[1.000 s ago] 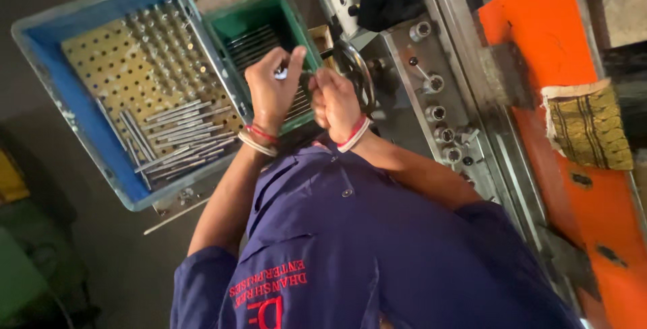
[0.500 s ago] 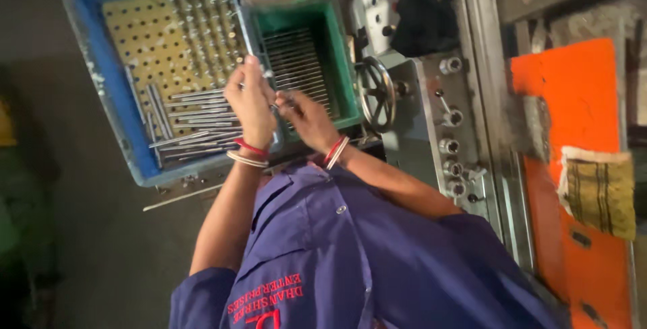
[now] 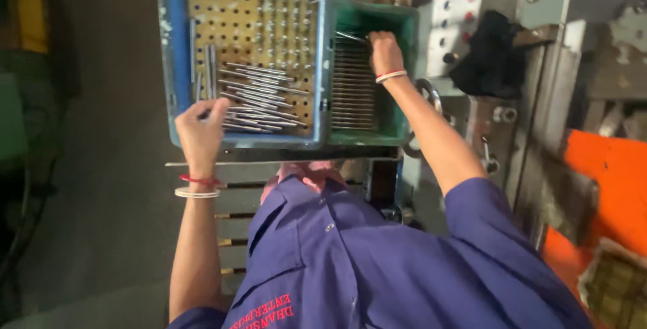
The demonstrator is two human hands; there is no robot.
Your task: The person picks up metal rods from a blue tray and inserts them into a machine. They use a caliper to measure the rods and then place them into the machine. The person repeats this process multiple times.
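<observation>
The left hand (image 3: pixel 200 129) sits at the blue crate's (image 3: pixel 174 46) near left corner, at about 9 o'clock from the chest, fingers curled over the ends of the loose steel rods (image 3: pixel 259 96) lying on the perforated plate (image 3: pixel 256 12). Whether it grips a rod or only touches them I cannot tell. Half a second ago this hand was up against the other one at the lip of the green bin (image 3: pixel 404 46); now the two are well apart.

The right hand (image 3: pixel 384 52) reaches into the green bin at about 1 o'clock, fingers bent down onto the far end of the row of rods (image 3: pixel 352 83) laid side by side there. One thin rod (image 3: pixel 350 35) sticks out leftwards from its fingertips, pinched lightly as far as can be seen.

Earlier both crates sat tilted in view; now they stand nearly square at 12 o'clock, with more of the plate showing. The grey machine (image 3: pixel 485 120) with its handwheel (image 3: pixel 428 93) lies at 2 o'clock, a black cloth (image 3: pixel 488 52) on it, an orange panel (image 3: pixel 606 174) at 3 o'clock.
</observation>
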